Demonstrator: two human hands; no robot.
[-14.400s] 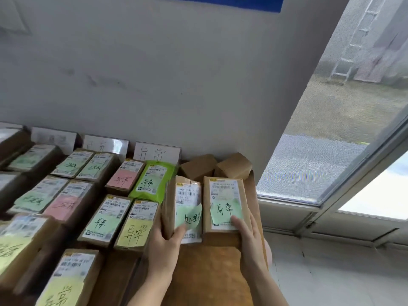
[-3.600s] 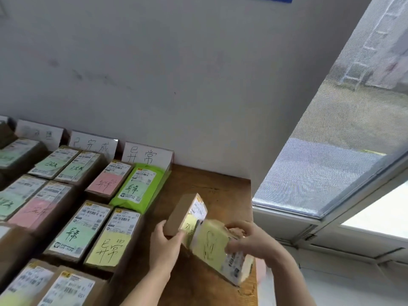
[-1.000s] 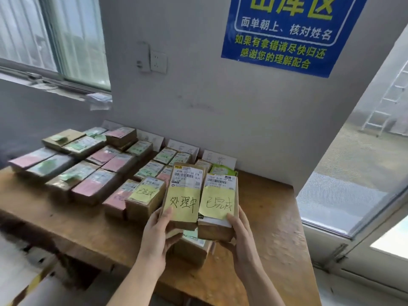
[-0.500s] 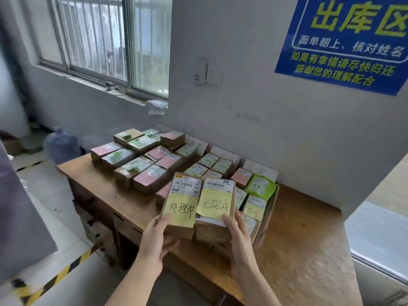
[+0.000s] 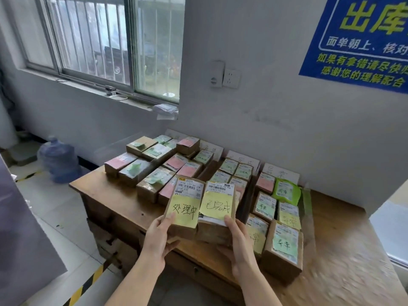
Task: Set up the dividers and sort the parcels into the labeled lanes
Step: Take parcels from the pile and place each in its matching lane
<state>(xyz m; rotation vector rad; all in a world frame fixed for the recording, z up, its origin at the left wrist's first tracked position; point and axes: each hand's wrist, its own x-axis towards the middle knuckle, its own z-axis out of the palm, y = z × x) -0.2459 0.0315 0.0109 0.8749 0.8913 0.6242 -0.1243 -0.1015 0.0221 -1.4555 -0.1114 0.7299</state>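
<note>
Held edge to edge over the front of the table (image 5: 344,250), either parcel could slip and fall to the floor, or land in the wrong lane, because the label cards (image 5: 281,172) at the wall are partly hidden behind the sorted parcels (image 5: 264,206) and the lanes lie close together. The left hand (image 5: 157,235) grips the left parcel (image 5: 184,208), thumb on its yellow note and fingers curled beneath, while the right hand (image 5: 237,239) grips the right parcel (image 5: 217,208) the same way. Both parcels are raised, touching each other, just in front of the near rows.
</note>
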